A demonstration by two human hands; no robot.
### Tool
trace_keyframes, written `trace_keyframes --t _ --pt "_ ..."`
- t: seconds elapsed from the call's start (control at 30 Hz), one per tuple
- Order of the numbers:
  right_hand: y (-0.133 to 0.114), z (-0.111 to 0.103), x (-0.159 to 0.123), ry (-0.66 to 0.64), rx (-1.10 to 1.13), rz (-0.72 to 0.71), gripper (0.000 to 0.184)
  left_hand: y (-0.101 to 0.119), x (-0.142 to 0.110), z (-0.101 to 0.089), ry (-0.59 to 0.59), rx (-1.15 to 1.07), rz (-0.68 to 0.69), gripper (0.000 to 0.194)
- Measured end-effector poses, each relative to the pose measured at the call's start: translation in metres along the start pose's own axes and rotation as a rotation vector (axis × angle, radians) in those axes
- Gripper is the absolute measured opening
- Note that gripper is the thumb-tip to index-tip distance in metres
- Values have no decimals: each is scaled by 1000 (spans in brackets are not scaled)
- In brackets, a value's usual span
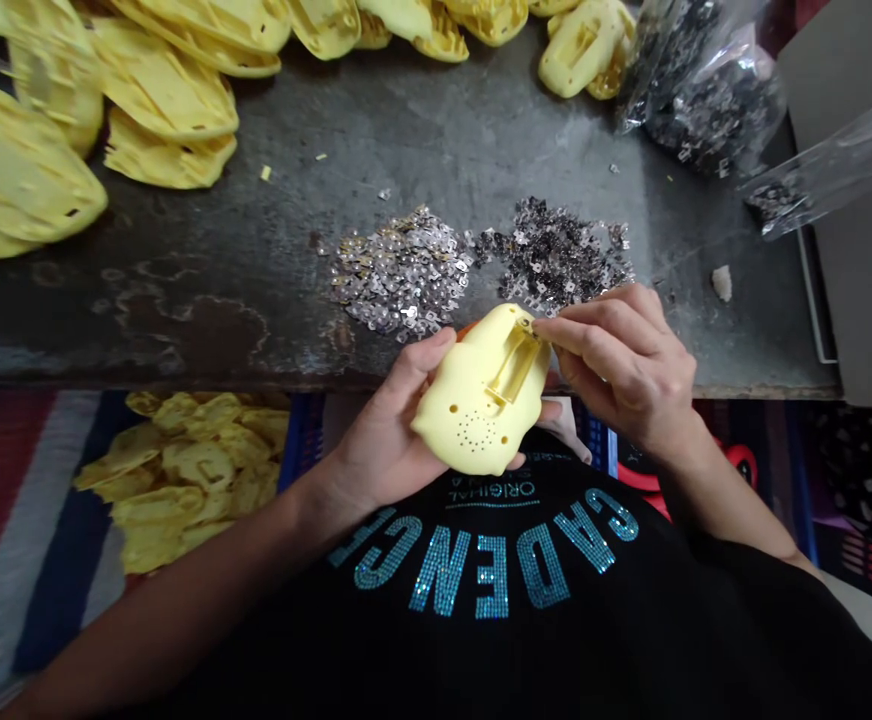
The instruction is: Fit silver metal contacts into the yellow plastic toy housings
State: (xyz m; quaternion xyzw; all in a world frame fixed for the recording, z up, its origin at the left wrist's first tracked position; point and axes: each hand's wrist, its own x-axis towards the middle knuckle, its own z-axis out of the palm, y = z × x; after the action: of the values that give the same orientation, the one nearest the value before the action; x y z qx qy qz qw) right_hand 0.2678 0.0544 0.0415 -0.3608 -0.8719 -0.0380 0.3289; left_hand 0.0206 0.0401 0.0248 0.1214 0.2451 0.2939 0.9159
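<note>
My left hand [398,430] holds a yellow plastic shell [473,385] from its left side, fingers wrapped beneath it. The shell shows a long battery compartment [512,375], a cluster of speaker holes and a few screw holes. At the compartment's upper end, my right hand [623,360] pinches a small metal battery contact [528,326], mostly covered by the fingertips. Just beyond the shell lie two heaps of small metal contacts: a lighter silver one [406,270] and a darker one [563,250]. A bit of orange shows behind the shell; what it is I cannot tell.
Yellow shells [166,90] are stacked along the back and left of the dark metal table [293,240]. Clear bags of metal pieces [713,100] stand at the back right, beside a grey panel [856,250]. More yellow parts [188,470] sit below the table edge.
</note>
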Motion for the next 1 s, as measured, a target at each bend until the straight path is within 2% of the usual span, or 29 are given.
trace_keyframes --t 0.27,0.43,0.53,0.67,0.77,0.87,0.93,1.0 --pt "1 0 3 -16 20 2 24 -2 -2 4 132 73 37 84" --pt "0 0 2 -26 44 -12 22 -4 -2 -1 82 62 46 74" --pt "0 -1 3 -13 125 57 22 -4 -2 -3 36 55 38 72" --pt "8 -4 8 -55 371 244 19 -6 -1 -1 55 90 63 73" --pt "18 -6 15 -198 605 364 29 -9 -1 5 72 162 148 69" --pt "23 -5 20 -287 684 363 25 -15 -2 9 116 254 298 68" --pt "21 -2 21 -261 655 319 20 -18 -5 9 135 332 375 64" --pt "18 4 17 -173 611 277 18 -21 -10 6 145 446 430 60"
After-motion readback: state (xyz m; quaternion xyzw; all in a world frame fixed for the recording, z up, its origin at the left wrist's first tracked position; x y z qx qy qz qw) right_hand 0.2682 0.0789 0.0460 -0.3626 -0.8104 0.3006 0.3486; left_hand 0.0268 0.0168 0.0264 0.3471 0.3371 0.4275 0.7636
